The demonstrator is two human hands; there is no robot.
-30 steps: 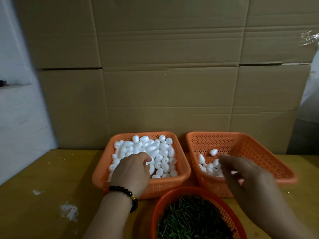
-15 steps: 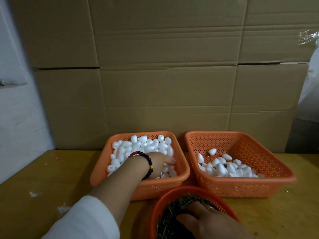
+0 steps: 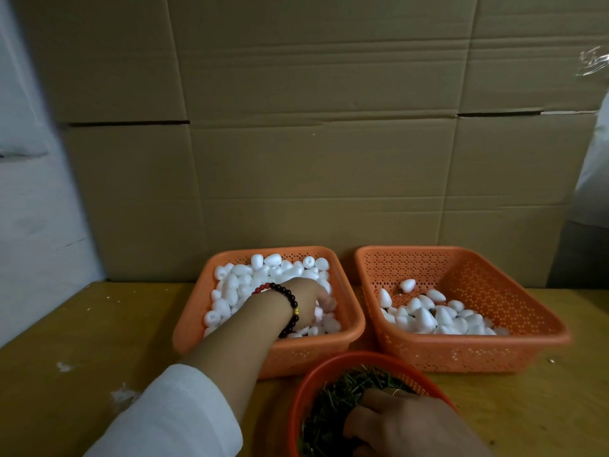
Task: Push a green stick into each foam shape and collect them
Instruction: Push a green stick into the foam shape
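A person's left hand [image 3: 311, 300] reaches into the left orange basket [image 3: 197, 311] of white foam shapes [image 3: 244, 275], fingers buried, grip unclear. Just in front, the right hand [image 3: 405, 423] digs curled fingers into a round red basket [image 3: 306, 384] of green sticks [image 3: 342, 390]; its hold cannot be told. Right of the left basket, another orange basket [image 3: 494, 285] holds collected shapes [image 3: 425, 316].

Left hand [image 3: 309, 301] reaching forward, fingers dipped down — right hand [image 3: 405, 423] low, fingers curled, grip unclear.
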